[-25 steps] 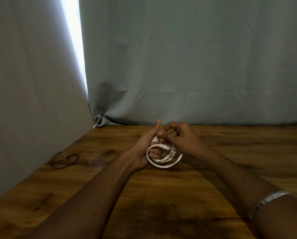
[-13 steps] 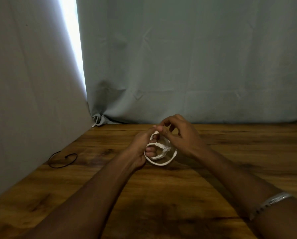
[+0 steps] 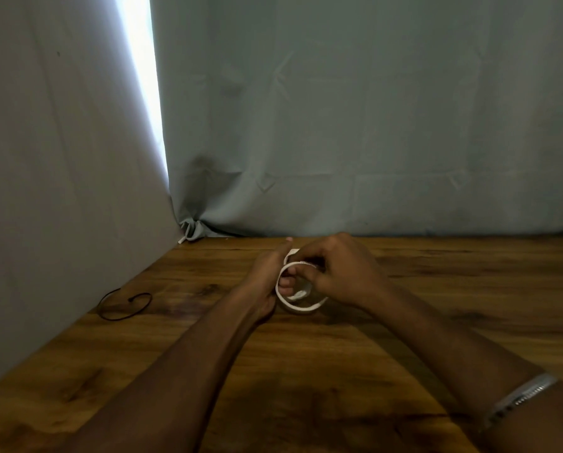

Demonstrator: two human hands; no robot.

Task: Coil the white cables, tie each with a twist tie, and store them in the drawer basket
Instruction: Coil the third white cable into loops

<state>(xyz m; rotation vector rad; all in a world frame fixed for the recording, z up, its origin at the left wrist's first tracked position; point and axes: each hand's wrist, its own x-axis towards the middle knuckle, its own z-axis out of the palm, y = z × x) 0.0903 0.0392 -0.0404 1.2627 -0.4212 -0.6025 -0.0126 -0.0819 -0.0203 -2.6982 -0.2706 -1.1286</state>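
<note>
We saw the left hand [image 3: 267, 273] with its fingers curled through a coiled white cable [image 3: 301, 305], holding the loops from inside, thumb raised toward the far edge. The right hand [image 3: 342, 273] had its fingers bent tight, pinching the top of the coil against the left thumb. We could not tell whether a twist tie sat between the fingertips; that spot was small and blurred. The right palm hid part of the coil. The cable formed about 2 or 3 flat round loops, held just above the brown wooden table [image 3: 306, 371] near its middle. A thin black wire loop [image 3: 125, 305] lay well apart on the left. A silver bracelet [image 3: 518, 400] circled the right wrist.
</note>
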